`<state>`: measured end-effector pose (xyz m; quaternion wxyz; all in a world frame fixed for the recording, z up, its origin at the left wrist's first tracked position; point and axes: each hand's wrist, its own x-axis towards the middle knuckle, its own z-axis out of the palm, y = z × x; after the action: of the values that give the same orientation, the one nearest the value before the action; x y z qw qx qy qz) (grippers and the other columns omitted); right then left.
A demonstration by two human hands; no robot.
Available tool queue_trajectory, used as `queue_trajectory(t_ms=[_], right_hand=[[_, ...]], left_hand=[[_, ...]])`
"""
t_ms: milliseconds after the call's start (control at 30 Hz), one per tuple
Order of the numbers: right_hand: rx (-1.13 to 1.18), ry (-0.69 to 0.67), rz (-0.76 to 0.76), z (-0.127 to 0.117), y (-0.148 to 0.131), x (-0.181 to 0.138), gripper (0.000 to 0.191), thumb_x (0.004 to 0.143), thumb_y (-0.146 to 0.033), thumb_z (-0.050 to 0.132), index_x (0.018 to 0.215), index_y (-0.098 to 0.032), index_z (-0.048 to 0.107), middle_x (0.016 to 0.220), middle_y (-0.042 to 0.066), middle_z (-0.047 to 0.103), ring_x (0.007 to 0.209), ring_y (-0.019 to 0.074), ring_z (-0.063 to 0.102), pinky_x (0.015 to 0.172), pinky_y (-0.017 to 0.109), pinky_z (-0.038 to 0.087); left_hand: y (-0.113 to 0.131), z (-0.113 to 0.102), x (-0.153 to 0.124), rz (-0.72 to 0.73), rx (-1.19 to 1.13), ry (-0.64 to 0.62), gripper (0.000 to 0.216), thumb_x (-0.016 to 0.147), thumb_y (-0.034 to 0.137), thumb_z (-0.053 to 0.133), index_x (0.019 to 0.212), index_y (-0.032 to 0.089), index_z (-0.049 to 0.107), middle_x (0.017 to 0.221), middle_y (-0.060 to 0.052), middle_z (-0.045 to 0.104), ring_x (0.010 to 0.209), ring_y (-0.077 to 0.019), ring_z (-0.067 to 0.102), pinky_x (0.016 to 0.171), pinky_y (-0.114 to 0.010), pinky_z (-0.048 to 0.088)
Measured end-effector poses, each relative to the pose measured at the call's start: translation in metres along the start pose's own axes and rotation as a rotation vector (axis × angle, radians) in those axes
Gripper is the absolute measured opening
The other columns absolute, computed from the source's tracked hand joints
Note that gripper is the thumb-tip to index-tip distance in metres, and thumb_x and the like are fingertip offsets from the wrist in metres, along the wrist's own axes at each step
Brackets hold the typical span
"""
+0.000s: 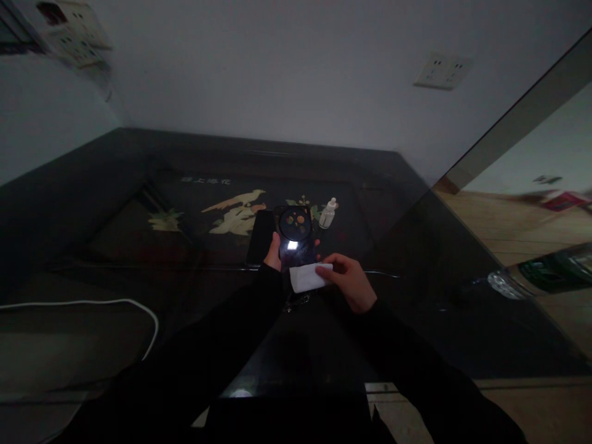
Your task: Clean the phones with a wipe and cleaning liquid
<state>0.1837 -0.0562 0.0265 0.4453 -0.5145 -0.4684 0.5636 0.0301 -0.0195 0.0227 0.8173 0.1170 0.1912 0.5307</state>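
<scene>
My left hand (274,254) grips a dark phone (296,237) by its left edge, back side up, with a round camera ring facing me and a bright glint on its glossy back. My right hand (352,280) pinches a small white wipe (309,277) against the phone's lower end. Both arms are in black sleeves. A small white dropper bottle (328,213) stands just beyond the phone to the right. A flat black case or second phone (259,238) lies on the table just left of the held phone.
The dark glossy table (115,246) carries an inlaid bird-and-flower picture (235,213). A white cable (92,303) loops across its left side. A wall socket (443,70) sits on the white wall behind. Wooden floor and a green object (550,274) show at right.
</scene>
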Motion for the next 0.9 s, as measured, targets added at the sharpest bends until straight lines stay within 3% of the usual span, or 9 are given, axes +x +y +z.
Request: queue_trajectory(t_ms=[200, 367, 633, 767, 900], right_hand=[[0.050, 0.015, 0.050, -0.002, -0.001, 0.000, 0.029, 0.052, -0.034, 0.078, 0.062, -0.017, 0.057, 0.059, -0.003, 0.060, 0.053, 0.0102, 0.052, 0.051, 0.023, 0.038], [0.201, 0.053, 0.046, -0.008, -0.001, 0.001, 0.027, 0.051, -0.029, 0.080, 0.058, -0.017, 0.057, 0.061, -0.002, 0.062, 0.059, 0.0119, 0.056, 0.058, 0.025, 0.041], [0.218, 0.164, -0.050, 0.001, -0.010, 0.007, 0.026, 0.052, -0.028, 0.077, 0.059, -0.018, 0.054, 0.059, -0.004, 0.060, 0.054, 0.0104, 0.052, 0.055, 0.025, 0.040], [0.084, 0.180, -0.158, 0.008, -0.014, 0.010, 0.023, 0.059, -0.026, 0.071, 0.074, -0.019, 0.055, 0.074, 0.000, 0.061, 0.063, 0.0137, 0.056, 0.058, 0.027, 0.044], [-0.340, 0.204, -0.447, 0.009, -0.017, 0.006, 0.016, 0.069, -0.016, 0.058, 0.083, -0.022, 0.055, 0.092, 0.004, 0.056, 0.085, 0.0196, 0.057, 0.071, 0.034, 0.047]], left_hand=[[0.001, 0.004, -0.003, -0.021, -0.034, -0.028, 0.063, 0.087, 0.053, 0.022, 0.130, 0.009, 0.039, 0.109, -0.011, 0.064, 0.108, -0.0274, 0.055, 0.098, -0.045, 0.037], [0.002, 0.009, -0.005, -0.031, -0.032, -0.024, 0.064, 0.087, 0.054, 0.020, 0.132, 0.011, 0.037, 0.106, -0.010, 0.065, 0.106, -0.0267, 0.057, 0.098, -0.045, 0.037], [-0.001, 0.011, -0.006, -0.038, -0.042, -0.027, 0.071, 0.086, 0.055, 0.019, 0.140, 0.008, 0.018, 0.115, -0.016, 0.060, 0.108, -0.0260, 0.056, 0.097, -0.041, 0.037], [-0.001, 0.012, -0.007, -0.043, -0.038, -0.016, 0.073, 0.086, 0.055, 0.019, 0.140, 0.006, 0.016, 0.112, -0.015, 0.062, 0.106, -0.0264, 0.057, 0.097, -0.040, 0.037], [-0.001, 0.013, -0.002, -0.002, -0.032, -0.001, 0.067, 0.088, 0.051, 0.012, 0.139, 0.007, 0.021, 0.107, -0.013, 0.064, 0.107, -0.0259, 0.056, 0.099, -0.042, 0.035]])
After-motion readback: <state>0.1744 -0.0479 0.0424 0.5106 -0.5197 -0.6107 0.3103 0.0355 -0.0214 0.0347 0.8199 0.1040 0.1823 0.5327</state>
